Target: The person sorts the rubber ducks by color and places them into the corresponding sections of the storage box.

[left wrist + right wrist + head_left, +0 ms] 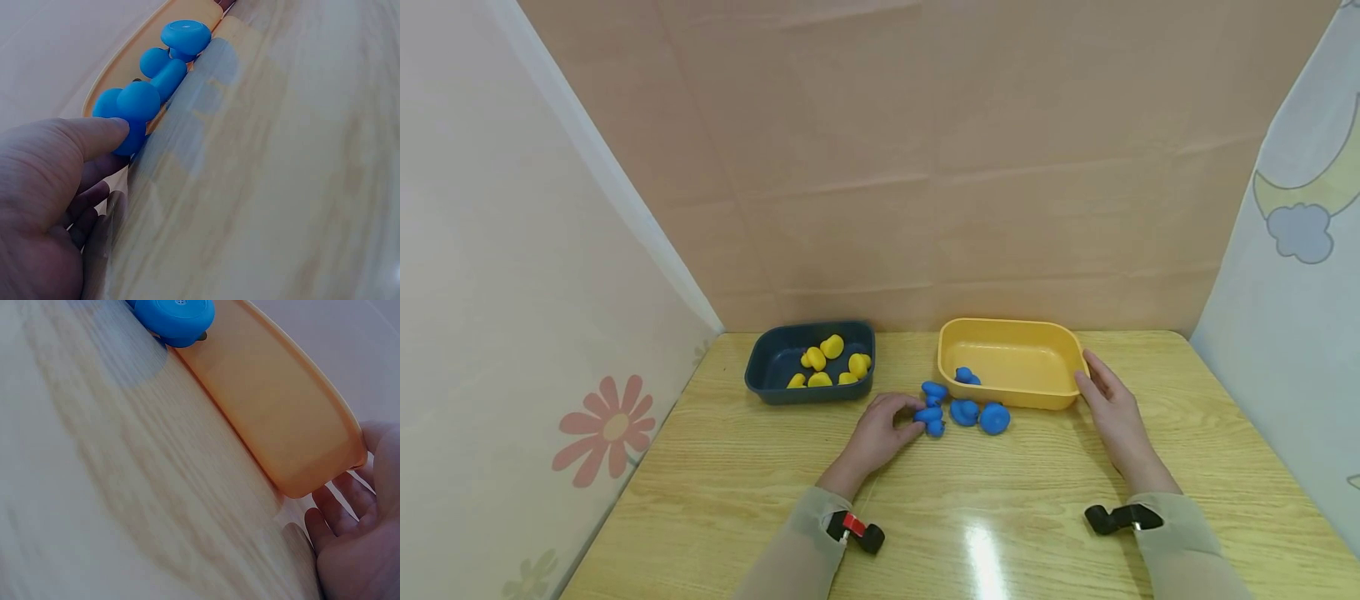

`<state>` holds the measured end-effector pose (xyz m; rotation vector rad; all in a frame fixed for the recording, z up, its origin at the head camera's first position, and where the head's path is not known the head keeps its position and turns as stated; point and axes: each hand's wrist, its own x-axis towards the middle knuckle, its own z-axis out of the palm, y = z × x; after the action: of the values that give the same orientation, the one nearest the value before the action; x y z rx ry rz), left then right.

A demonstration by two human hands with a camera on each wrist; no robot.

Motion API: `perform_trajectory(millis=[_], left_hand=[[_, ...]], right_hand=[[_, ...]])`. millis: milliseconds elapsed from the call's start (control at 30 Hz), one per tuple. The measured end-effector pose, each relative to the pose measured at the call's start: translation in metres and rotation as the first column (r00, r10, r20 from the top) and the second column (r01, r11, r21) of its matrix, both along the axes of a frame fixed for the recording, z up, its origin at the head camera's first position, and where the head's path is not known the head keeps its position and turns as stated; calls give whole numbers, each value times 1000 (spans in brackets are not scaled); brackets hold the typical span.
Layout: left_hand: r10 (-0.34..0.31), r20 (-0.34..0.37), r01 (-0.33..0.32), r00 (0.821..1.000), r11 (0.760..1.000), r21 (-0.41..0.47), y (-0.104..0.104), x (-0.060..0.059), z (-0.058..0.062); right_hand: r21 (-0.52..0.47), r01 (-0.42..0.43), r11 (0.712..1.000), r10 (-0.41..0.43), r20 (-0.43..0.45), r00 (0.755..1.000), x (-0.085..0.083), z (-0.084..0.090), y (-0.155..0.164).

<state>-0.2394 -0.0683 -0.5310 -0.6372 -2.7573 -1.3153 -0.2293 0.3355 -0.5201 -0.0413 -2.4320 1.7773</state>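
My left hand [883, 429] pinches a blue toy duck [139, 101] between thumb and fingers, just above or on the table. Beside it lie 3 more blue ducks: one behind [934, 389], another at the tub's front wall [962, 412], and one tipped with its round base showing [995, 418]. At the right end of the yellow tub [1022, 393], my right hand [1116, 417] holds the rim with thumb and fingers. Its fingertips are partly hidden behind the wall in the right wrist view. Inside that tub, near the front left corner, sits a blue duck [966, 377].
A dark blue tub [808, 395] with several yellow ducks [832, 346] stands at the back left. Both tubs are near the brown backdrop [850, 208] behind the wooden table [1000, 483]. Printed curtains hang at left and right.
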Motion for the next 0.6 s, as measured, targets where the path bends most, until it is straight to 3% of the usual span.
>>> perform_trajectory(millis=[333,600], left_hand=[[-13,-16,13,1000,1000,12,0,1,2],[-8,25,6,1000,997,71,0,3,7]], right_hand=[[2,2,1000,-2,-1,1000,0,1,-1],[2,4,1000,-4,-1,1000,0,0,-1]])
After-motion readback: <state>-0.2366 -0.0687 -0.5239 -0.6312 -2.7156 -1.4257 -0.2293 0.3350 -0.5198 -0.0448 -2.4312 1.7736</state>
